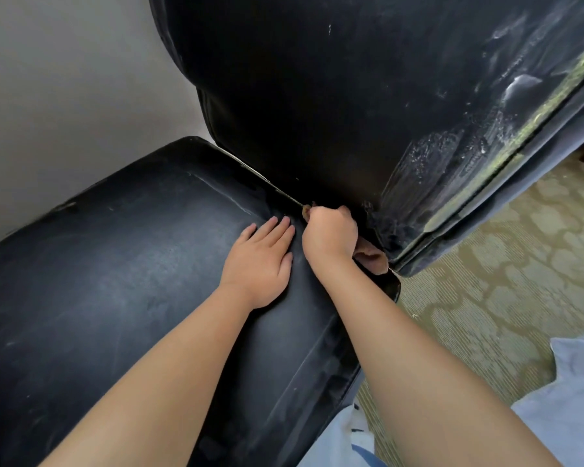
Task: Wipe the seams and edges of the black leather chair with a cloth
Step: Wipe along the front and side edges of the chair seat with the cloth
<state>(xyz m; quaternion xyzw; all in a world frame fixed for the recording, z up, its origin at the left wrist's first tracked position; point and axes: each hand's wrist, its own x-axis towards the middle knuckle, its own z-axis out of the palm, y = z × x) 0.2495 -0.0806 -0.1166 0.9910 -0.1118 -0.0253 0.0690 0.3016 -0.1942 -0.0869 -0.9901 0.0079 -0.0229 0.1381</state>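
With my right hand [329, 232] clamped on the brown cloth [371, 257], left hand [260, 256] flat on the seat cushion [115, 264], I should drag firmly toward ten o'clock along the seam [270, 185].

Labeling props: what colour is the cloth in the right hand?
Brown cloth, gripped by the right hand; head view.

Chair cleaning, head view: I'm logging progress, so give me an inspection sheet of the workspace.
Surface: black leather seat, dusty and scuffed.
Job's things: brown cloth pushed into the seam between seat and backrest; backrest edge worn and flaking.
Clutter: nothing seen.
Hands: left hand flat on the seat; right hand grips the cloth.
Cables: nothing seen.
Surroundings: patterned carpet, pale wall.
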